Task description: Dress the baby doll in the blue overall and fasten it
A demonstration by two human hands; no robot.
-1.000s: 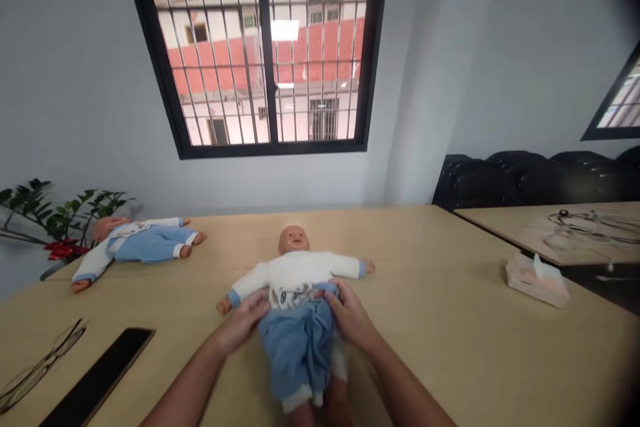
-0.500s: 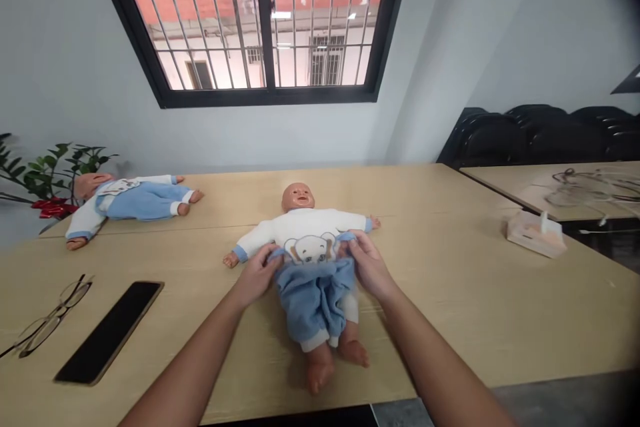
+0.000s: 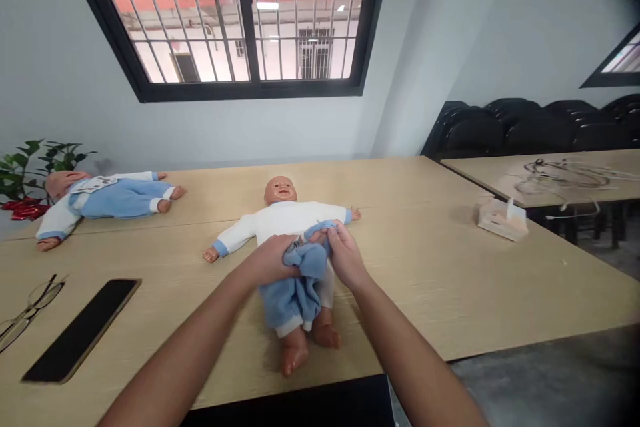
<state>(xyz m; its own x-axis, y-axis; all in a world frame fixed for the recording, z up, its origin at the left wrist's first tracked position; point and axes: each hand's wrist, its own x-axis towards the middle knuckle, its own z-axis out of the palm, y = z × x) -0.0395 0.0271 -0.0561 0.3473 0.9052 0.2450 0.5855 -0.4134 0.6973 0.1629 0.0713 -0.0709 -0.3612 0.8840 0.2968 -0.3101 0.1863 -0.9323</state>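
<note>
A baby doll point(image 3: 285, 217) in a white top with blue cuffs lies on its back on the table, head away from me, bare feet toward me. Blue doll trousers point(image 3: 287, 300) cover its legs, and their upper part is bunched up over the belly. My left hand point(image 3: 274, 259) is closed on the bunched waist from the left. At the right side, my right hand point(image 3: 345, 255) pinches the waistband edge and holds it raised. The bear picture on the doll's top is hidden behind my hands and the cloth.
A second doll point(image 3: 120, 199) in blue trousers lies at the back left beside a potted plant point(image 3: 25, 170). Glasses point(image 3: 33, 310) and a black phone point(image 3: 85, 328) are at the left. A tissue box point(image 3: 501, 220) stands at the right, with cables point(image 3: 565, 177) on the table beyond.
My left hand has moved inward over the doll's belly, gathering the waist cloth toward the right hand. The bear picture is now covered. The view has shifted to the right.
</note>
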